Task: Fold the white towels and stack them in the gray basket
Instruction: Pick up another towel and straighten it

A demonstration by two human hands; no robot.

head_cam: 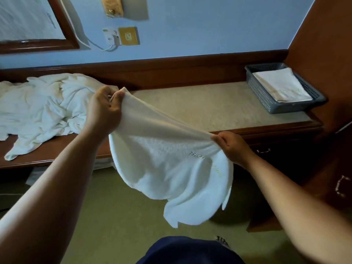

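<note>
I hold a white towel (pixel 169 168) stretched in the air in front of the desk, its lower part hanging loose over the floor. My left hand (pixel 103 109) pinches one top corner, my right hand (pixel 231 144) pinches the other. Green lettering shows near the right corner. A heap of unfolded white towels (pixel 42 109) lies on the desk at the left. The gray basket (pixel 266 100) stands on the desk at the far right, with a folded white towel (pixel 282 86) lying flat in it.
The wooden desk (pixel 209 107) has a beige top and runs along a blue wall. Drawer fronts with metal handles (pixel 263 150) are below the desk at the right. A mirror frame (pixel 62 25) and wall sockets (pixel 122 36) with a cable hang above. Carpet floor lies below.
</note>
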